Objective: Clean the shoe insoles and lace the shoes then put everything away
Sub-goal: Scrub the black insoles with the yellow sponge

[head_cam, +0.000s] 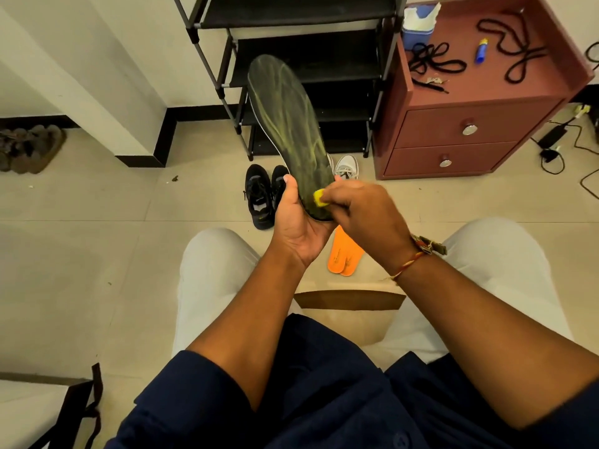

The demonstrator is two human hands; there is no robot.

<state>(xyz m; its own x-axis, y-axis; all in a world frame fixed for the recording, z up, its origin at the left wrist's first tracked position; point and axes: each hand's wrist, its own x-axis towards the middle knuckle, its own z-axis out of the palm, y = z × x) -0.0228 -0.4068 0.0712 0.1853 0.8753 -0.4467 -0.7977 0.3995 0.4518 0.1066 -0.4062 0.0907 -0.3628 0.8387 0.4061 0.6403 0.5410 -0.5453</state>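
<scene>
Dark green-streaked insole (288,131) held upright over the floor, heel gripped in my left hand (296,222), while my right hand (359,212) pinches a yellow cloth (319,199) against it: cleaning step, next wiping toward the toe.

A home entryway or room corner. Evidence: a black open shoe rack (291,59) against the wall, pairs of shoes (264,194) on the tiled floor (97,205), a two-drawer bedside cabinet (460,131), and a charger with cables (557,137) trailing on the floor.
</scene>
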